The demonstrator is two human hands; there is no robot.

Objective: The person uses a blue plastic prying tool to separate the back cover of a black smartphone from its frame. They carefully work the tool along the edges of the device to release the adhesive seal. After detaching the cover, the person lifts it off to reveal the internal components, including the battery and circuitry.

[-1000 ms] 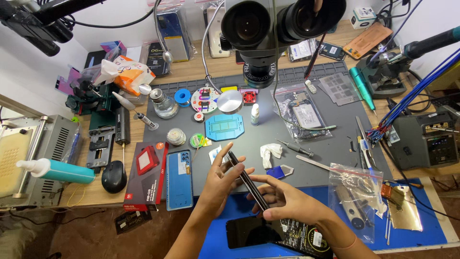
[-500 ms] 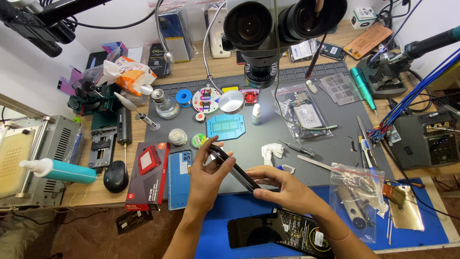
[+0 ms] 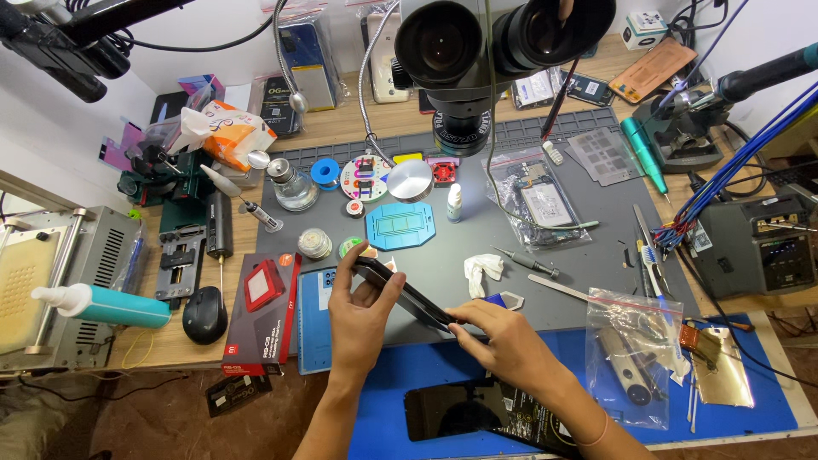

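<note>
Two hands [image 3: 426,328] hold one phone [image 3: 405,294]

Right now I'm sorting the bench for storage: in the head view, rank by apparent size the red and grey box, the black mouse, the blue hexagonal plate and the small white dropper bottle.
1. red and grey box
2. blue hexagonal plate
3. black mouse, close to the plate, so that order is unsure
4. white dropper bottle

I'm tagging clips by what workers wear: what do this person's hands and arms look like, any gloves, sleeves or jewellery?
Both hands are bare, no gloves. The left hand and its forearm show no sleeve, ring or watch. The right hand is also ungloved, its forearm bare too, with a thin pale band round the wrist. No cables or markings are visible on either arm.
</note>
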